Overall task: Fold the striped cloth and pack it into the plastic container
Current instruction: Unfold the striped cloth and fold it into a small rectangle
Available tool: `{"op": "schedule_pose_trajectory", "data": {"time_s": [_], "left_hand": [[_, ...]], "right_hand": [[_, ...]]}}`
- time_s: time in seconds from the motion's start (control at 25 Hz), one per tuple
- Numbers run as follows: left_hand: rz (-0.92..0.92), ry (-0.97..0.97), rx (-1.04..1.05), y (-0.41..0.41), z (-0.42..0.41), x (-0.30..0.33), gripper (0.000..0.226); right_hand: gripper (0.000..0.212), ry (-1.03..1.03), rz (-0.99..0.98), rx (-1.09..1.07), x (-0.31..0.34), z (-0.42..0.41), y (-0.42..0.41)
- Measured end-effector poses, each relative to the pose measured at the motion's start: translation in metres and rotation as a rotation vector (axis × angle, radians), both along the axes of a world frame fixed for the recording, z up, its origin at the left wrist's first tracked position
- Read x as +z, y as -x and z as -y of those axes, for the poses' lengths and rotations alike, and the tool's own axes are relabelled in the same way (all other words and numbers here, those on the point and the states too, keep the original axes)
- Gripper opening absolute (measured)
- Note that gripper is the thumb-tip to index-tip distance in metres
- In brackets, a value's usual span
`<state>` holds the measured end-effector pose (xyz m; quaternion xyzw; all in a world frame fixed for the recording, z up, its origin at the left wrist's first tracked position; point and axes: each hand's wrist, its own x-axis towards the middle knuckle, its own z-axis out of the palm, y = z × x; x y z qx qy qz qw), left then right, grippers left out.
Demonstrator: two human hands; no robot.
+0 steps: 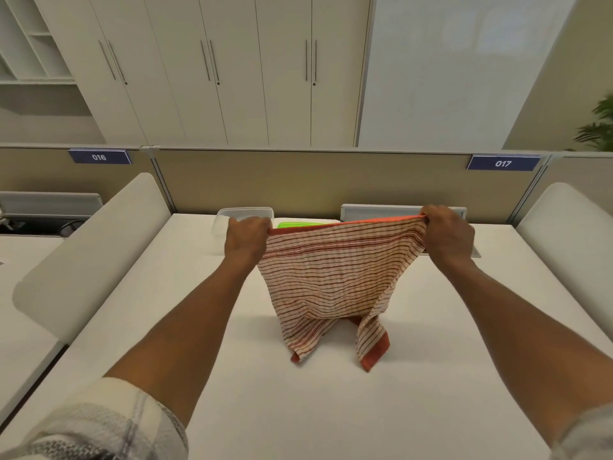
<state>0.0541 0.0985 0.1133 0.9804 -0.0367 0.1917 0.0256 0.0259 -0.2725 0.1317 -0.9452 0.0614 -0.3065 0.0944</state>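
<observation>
The striped cloth [331, 280], white with red stripes and a red border, hangs stretched above the white table. My left hand [247, 237] pinches its top left corner and my right hand [447, 232] pinches its top right corner. The cloth's lower corners droop and touch the table top. Behind my left hand, near the far edge of the table, stands the clear plastic container [225, 218], partly hidden. A green lid [298, 224] shows just behind the cloth's top edge.
The white table [298, 410] is bounded by a beige partition [315, 180] at the back and white padded dividers left [89, 257] and right [564, 240]. A grey cable flap [381, 211] sits at the back right. Neighbouring desks lie on both sides.
</observation>
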Motion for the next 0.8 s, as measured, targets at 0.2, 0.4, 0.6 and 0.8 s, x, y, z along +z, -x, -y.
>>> {"op": "schedule_pose_trajectory", "data": {"time_s": [0.2, 0.4, 0.6, 0.8], "left_hand": [[0.056, 0.095, 0.007, -0.022, -0.01, 0.031, 0.019], [0.144, 0.111, -0.013, -0.041, -0.005, 0.064, 0.019], [0.284, 0.165, -0.049, -0.049, -0.008, 0.091, 0.023], [0.285, 0.204, -0.183, -0.042, -0.021, 0.087, 0.024]], "right_hand": [[0.012, 0.023, 0.008, -0.017, 0.018, 0.003, -0.016], [0.016, 0.02, 0.1, -0.051, 0.056, 0.015, -0.039], [0.021, 0.074, 0.21, -0.006, 0.077, 0.024, -0.04], [0.018, 0.096, 0.241, 0.002, 0.068, 0.038, -0.023]]}}
